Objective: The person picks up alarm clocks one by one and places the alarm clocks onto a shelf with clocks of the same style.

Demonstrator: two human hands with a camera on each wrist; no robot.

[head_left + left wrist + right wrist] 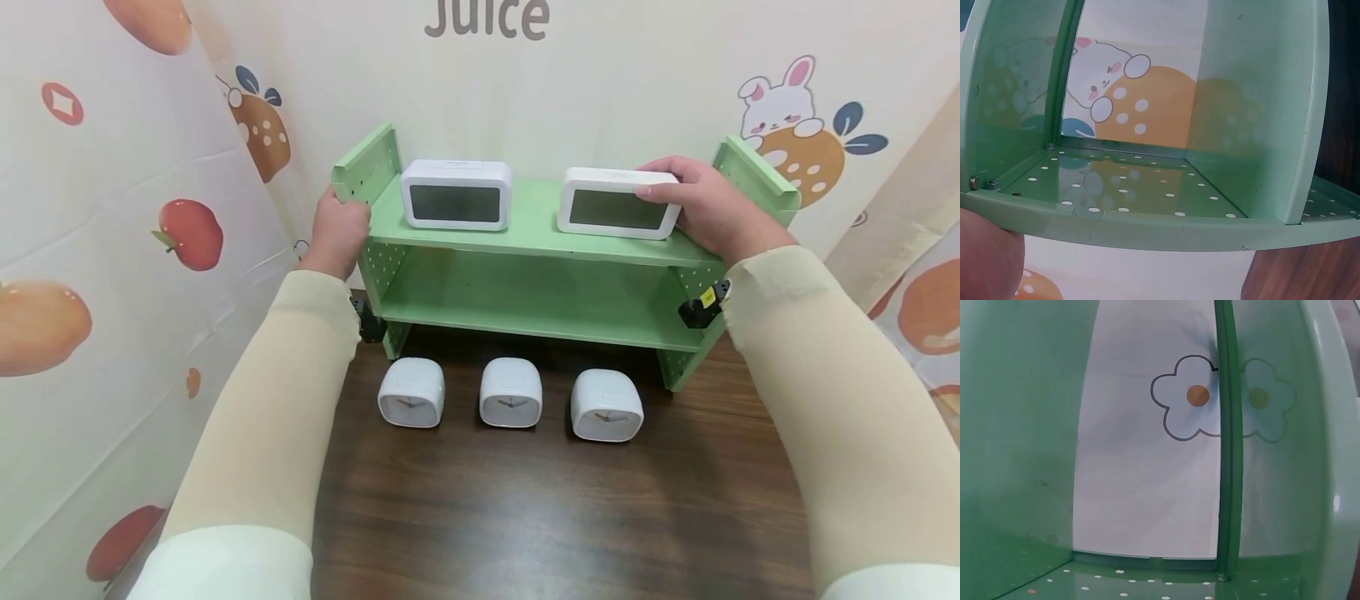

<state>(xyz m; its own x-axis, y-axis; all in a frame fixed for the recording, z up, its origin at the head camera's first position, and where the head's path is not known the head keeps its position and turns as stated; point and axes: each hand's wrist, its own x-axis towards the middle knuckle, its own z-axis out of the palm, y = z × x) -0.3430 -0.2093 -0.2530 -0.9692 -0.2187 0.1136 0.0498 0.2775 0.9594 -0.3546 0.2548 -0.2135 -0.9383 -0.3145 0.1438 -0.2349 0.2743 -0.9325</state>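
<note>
Beige and white fabric sleeves [262, 433] lie nearest. A green metal two-tier shelf [525, 292] bears two white rectangular dark-screened clocks [456, 202] on top; the right hand [705, 204] pinches the right-hand one, the left hand [340, 229] curls tightly round the side panel; three white rounded clocks [511, 392] stand in front

The shelf [540, 287] looks like glossy metal; the digital clock [617, 208] right of centre, smooth plastic; the table [487, 500] at bottom centre, shiny wood; the sleeves [270, 408], matt cloth.
</note>
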